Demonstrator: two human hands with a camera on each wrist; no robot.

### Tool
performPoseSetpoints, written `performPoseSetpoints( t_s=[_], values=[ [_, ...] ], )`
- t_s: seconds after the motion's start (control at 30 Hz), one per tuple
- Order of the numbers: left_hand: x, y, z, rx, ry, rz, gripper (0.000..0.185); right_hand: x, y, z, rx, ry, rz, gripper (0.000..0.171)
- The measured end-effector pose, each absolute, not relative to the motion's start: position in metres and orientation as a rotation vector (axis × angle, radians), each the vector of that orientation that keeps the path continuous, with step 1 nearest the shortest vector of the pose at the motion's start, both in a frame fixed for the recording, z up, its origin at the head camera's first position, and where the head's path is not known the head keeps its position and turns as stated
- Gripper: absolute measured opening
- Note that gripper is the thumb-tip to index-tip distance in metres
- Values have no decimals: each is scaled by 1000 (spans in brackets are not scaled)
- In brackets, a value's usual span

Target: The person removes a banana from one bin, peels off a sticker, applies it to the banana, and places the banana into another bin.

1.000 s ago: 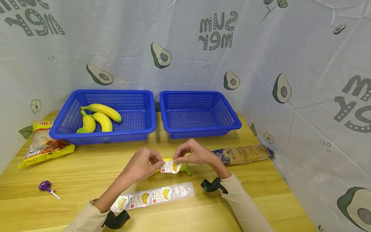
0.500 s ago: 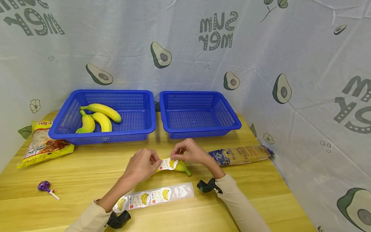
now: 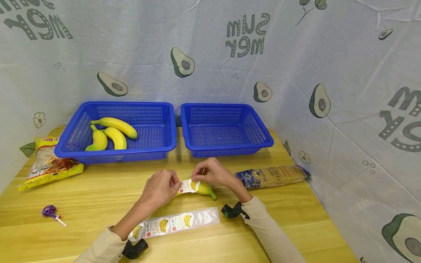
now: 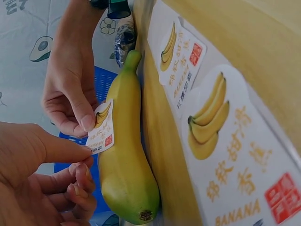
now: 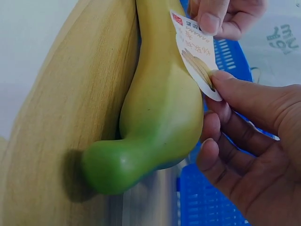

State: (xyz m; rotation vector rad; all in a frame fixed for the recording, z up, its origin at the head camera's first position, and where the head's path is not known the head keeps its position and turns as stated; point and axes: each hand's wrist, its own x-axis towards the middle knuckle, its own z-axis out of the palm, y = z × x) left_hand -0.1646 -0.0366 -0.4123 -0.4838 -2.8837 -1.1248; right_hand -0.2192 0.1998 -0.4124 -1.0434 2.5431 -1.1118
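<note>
A white label sticker (image 3: 188, 186) printed with bananas lies against the top of a yellow banana (image 3: 204, 189) on the table. My left hand (image 3: 162, 188) pinches one end of the sticker between thumb and forefinger. At its other end, my right hand (image 3: 213, 173) pinches the edge the same way. In the left wrist view the sticker (image 4: 102, 128) covers part of the banana's (image 4: 124, 155) upper side, its outer edge in the fingers. The right wrist view shows the green stem (image 5: 113, 165) pointing away from the sticker (image 5: 196, 56).
A backing strip (image 3: 205, 217) with several stickers lies in front. Behind stand two blue baskets, the left basket (image 3: 149, 153) with bananas (image 3: 118, 127), the right basket (image 3: 227, 147). A noodle packet (image 3: 276, 176), a yellow food bag (image 3: 54, 162) and a lollipop (image 3: 50, 210) lie around.
Both hands have shifted slightly left and brought the sticker from in front of the banana onto its top. The left hand's and right hand's pinch has stayed the same.
</note>
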Motion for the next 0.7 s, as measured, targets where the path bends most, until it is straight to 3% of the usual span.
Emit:
performPoseSetpoints(
  t_s=[0.7],
  values=[
    [-164, -31, -421, -514, -2833, -1010, 26, -220, 199, -419, -1103, 2627, -1080, 5]
  ],
)
